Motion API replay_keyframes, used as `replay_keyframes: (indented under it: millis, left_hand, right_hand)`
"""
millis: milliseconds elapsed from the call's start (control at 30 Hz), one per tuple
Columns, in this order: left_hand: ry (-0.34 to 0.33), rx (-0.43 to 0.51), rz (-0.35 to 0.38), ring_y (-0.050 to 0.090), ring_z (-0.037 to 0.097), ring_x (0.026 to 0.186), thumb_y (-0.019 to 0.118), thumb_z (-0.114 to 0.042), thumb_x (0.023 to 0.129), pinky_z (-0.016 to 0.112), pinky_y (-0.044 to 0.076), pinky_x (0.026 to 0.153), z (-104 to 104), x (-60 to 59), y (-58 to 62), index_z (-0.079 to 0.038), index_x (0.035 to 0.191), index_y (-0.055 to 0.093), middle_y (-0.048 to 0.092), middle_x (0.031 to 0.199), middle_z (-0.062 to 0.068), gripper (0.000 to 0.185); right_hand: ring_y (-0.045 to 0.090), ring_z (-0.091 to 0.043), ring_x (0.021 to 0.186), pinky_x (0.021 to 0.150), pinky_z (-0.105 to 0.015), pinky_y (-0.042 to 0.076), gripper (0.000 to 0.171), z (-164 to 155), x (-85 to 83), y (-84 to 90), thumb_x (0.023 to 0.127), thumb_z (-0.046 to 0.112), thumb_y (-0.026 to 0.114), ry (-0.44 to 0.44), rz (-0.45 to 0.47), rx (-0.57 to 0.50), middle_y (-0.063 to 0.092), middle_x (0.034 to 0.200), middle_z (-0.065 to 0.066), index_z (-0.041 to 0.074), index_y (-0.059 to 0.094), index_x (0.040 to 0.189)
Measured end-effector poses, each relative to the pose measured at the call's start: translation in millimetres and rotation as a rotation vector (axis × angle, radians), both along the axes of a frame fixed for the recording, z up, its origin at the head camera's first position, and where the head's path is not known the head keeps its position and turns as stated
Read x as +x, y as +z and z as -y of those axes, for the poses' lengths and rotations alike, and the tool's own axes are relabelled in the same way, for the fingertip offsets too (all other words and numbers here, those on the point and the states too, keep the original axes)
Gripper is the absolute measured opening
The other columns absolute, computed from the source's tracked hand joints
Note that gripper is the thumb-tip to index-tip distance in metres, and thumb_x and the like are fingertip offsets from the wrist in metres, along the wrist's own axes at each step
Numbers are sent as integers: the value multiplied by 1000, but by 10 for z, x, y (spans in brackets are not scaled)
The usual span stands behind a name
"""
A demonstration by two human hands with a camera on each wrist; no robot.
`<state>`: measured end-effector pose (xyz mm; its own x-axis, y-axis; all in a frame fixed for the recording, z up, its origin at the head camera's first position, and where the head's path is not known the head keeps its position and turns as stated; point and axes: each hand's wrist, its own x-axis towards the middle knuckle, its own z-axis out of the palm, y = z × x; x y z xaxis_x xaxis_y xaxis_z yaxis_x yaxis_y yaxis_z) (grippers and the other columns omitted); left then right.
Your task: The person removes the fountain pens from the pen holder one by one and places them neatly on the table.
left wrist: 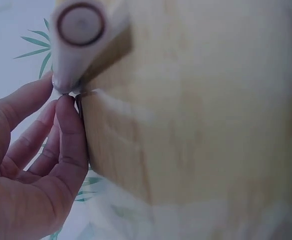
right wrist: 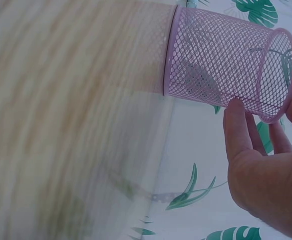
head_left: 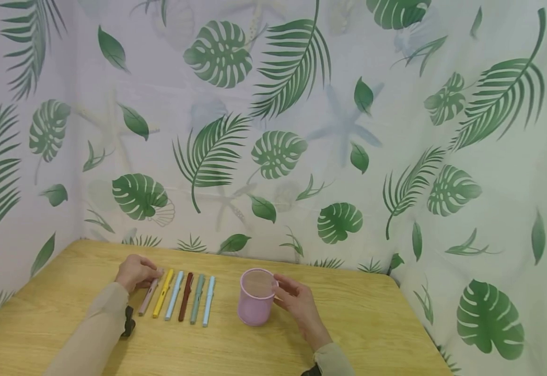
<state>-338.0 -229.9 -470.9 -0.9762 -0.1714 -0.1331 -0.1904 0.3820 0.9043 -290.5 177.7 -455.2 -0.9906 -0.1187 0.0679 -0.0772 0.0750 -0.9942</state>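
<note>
My left hand (head_left: 137, 272) is at the left end of a row of capped pens. Thumb and fingertips pinch the far end of a pale pink pen (head_left: 148, 300), whose round end (left wrist: 81, 25) looms close in the left wrist view. Beside it lie a yellow pen (head_left: 162, 295), a light blue pen (head_left: 174, 296), a dark red pen (head_left: 185, 297), a grey-green pen (head_left: 197, 300) and another light blue pen (head_left: 208, 303). A pink mesh pen holder (head_left: 254, 309) stands upright to their right. My right hand (head_left: 299, 308) holds its right side near the rim (right wrist: 291, 75).
The wooden table (head_left: 198, 350) carries everything. Behind it and along both sides hangs a white curtain (head_left: 235, 230) printed with green leaves, meeting the table's back edge just beyond the pens and the holder.
</note>
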Motion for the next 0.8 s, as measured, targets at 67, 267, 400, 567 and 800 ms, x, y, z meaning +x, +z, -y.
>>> replay_keyframes:
  millis: [67,267,400,567,800]
  left_hand:
    - [-1,12,1,65,13,66,75,-6,84,28,57,60,0,3,1,14,107,63,69,83,13,32]
    - [18,6,13,60,13,64,74,-9,84,27,54,57,7,6,9,10,103,63,66,77,7,28]
    - [37,-5,-12,55,12,59,72,-9,85,26,48,53,-15,-6,15,9,104,64,64,73,6,28]
    - [38,-70,-96,57,15,67,69,-11,87,27,48,56,-114,33,46,11,104,65,67,82,11,28]
    - [-10,-129,-126,60,24,79,64,-19,94,34,51,61,-376,86,157,4,105,66,66,100,19,26]
  right_hand:
    - [61,-25,116,93,-38,54,44,-2,3,3,97,15,63,0,-2,0,55,135,-28,-3,55,135]
    - [60,-28,118,92,-39,55,44,-7,8,2,97,16,63,9,-12,21,55,135,-28,-2,55,136]
    - [62,-26,115,91,-39,56,42,-5,2,-9,97,16,63,9,-21,32,56,133,-27,-2,56,134]
    - [62,-24,112,89,-37,57,40,-14,2,-14,96,15,63,-1,-25,46,57,133,-26,-4,58,132]
    - [57,-38,123,92,-40,55,44,-79,-4,12,100,22,58,-19,-42,38,55,137,-25,-4,54,136]
